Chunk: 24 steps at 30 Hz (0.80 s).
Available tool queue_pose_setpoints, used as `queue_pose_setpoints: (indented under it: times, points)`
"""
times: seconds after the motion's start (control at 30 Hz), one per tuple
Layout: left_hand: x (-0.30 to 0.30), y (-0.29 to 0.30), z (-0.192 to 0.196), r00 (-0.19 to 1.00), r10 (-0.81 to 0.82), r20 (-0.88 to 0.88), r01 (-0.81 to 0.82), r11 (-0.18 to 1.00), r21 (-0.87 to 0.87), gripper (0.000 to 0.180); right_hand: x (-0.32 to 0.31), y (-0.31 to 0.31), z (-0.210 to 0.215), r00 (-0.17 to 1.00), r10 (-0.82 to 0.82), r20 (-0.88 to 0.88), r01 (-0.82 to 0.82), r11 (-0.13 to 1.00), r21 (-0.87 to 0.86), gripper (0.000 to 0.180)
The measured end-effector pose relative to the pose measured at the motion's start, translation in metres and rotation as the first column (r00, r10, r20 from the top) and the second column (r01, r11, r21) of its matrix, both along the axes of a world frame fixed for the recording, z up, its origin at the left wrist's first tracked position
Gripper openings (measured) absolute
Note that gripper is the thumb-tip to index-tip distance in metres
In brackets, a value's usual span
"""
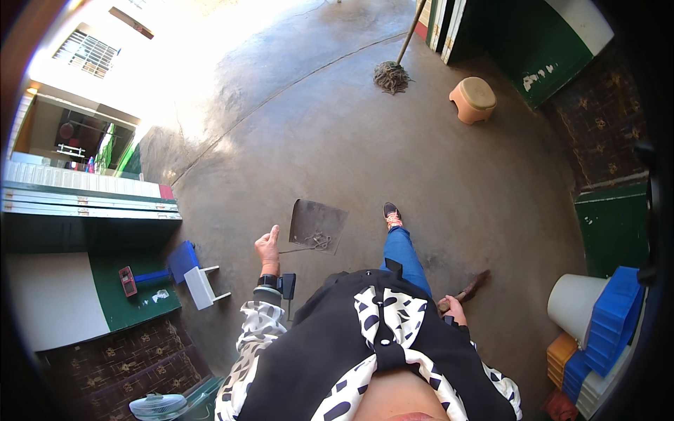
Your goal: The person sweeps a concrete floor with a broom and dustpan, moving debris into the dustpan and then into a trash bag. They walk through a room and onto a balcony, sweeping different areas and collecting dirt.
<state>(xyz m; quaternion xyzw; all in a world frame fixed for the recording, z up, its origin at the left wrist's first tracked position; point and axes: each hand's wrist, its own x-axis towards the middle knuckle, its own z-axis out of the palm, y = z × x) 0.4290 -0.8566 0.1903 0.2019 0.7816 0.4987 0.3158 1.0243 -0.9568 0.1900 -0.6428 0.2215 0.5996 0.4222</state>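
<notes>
My left hand (267,247) is closed in a fist with the thumb up, around the thin handle of a dark flat dustpan (305,221). Some stringy grey debris (320,241) lies in the pan near its lower edge. Low at my right side, my right hand (455,311) grips a short brush (477,282) with dark reddish-brown bristles, close to the floor. Part of its handle is hidden by the fingers. A dark band and a small black device (287,286) are on my left wrist.
A mop (391,77) stands by the far doorway, near a pink stool (474,98). Stacked blue crates (614,319) and a white bucket (572,302) stand at right. A blue-and-white small chair (200,284) and a fan (158,405) are at left. Concrete floor (281,147) stretches ahead.
</notes>
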Motion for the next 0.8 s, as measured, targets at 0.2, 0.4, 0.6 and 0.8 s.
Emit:
queue_pose_setpoints:
  times: [0.2, 0.4, 0.6, 0.8]
  points:
    - [-0.044, -0.002, 0.014, 0.928, 0.37, 0.05, -0.363, 0.925, -0.11, 0.05, -0.02, 0.152, 0.004, 0.987, -0.129, -0.093, 0.141, 0.981, 0.135, 0.01]
    - [-0.054, 0.004, 0.018, 0.794, 0.595, 0.125, -0.573, 0.801, -0.173, 0.052, -0.082, 0.289, -0.01, 0.975, -0.171, -0.141, 0.168, 0.985, -0.035, 0.006]
    - [-0.068, 0.056, -0.005, 0.829, 0.539, 0.15, -0.533, 0.842, -0.08, 0.05, -0.235, 0.405, -0.025, 0.946, 0.25, -0.208, -0.25, 0.968, 0.027, 0.006]
    - [-0.069, 0.082, -0.027, 0.76, 0.604, 0.239, -0.527, 0.789, -0.317, 0.048, -0.376, 0.478, -0.009, 0.816, 0.47, -0.337, -0.464, 0.88, 0.104, 0.007]
